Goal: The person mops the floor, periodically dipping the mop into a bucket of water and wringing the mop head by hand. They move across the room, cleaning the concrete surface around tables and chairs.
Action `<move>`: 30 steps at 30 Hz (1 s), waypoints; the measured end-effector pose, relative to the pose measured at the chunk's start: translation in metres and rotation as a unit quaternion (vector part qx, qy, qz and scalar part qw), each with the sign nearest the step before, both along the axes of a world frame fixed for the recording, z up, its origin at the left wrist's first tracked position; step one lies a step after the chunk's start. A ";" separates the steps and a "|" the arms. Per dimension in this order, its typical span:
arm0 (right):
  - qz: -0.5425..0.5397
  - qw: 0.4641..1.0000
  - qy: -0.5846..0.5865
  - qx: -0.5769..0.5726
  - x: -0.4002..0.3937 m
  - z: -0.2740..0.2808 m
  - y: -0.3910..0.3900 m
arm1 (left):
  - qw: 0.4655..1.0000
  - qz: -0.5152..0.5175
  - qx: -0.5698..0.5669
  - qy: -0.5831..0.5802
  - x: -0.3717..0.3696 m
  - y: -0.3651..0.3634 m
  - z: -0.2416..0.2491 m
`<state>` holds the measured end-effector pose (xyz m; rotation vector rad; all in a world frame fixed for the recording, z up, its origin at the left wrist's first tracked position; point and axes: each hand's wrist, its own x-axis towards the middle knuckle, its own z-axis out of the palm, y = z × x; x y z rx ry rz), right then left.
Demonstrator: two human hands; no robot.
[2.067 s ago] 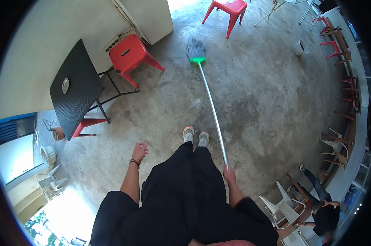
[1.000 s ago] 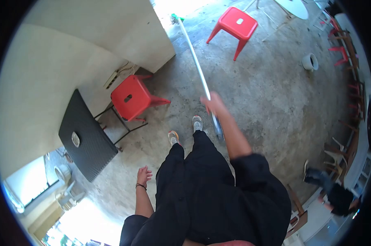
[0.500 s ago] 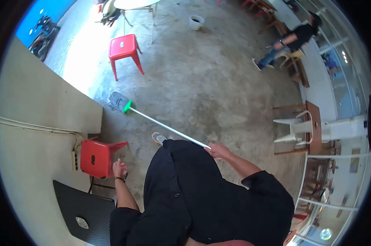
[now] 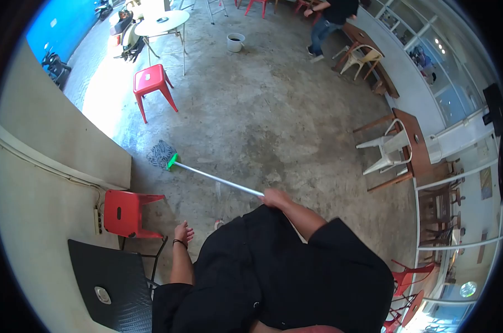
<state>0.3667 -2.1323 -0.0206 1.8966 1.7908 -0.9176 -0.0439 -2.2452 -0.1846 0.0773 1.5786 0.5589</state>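
My right hand (image 4: 275,198) is closed round the upper end of the mop's white handle (image 4: 221,180). From there the handle slants to the left, ending in a green clamp and a grey string mop head (image 4: 161,154) that lies spread on the concrete floor (image 4: 318,127). My left hand (image 4: 184,231) hangs beside my body with nothing in it, its fingers loosely curled but apart. Left of that hand is a red stool (image 4: 121,213) near the wall.
A second red stool (image 4: 150,80) stands beyond the mop head, near a round table (image 4: 162,23). Further off is a white bucket (image 4: 235,43). A person (image 4: 329,25) walks at the upper right. Tables and a white chair (image 4: 389,149) line the right side; a black chair (image 4: 107,277) is lower left.
The view has shifted. The mop head has spread out on the floor, my left hand has moved away from the red stool, and the other person has walked further off.
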 end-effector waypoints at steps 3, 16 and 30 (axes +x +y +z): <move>-0.019 0.999 0.040 -0.017 -0.009 -0.005 0.000 | 1.000 0.011 0.024 0.005 0.036 -0.016 0.008; -0.143 0.988 0.022 -0.058 0.333 -0.063 -0.225 | 0.997 0.059 -0.027 -0.033 0.254 -0.157 -0.048; -0.276 0.905 -0.161 -0.282 0.609 -0.021 -0.668 | 0.967 0.022 -0.213 0.141 0.316 -0.373 0.063</move>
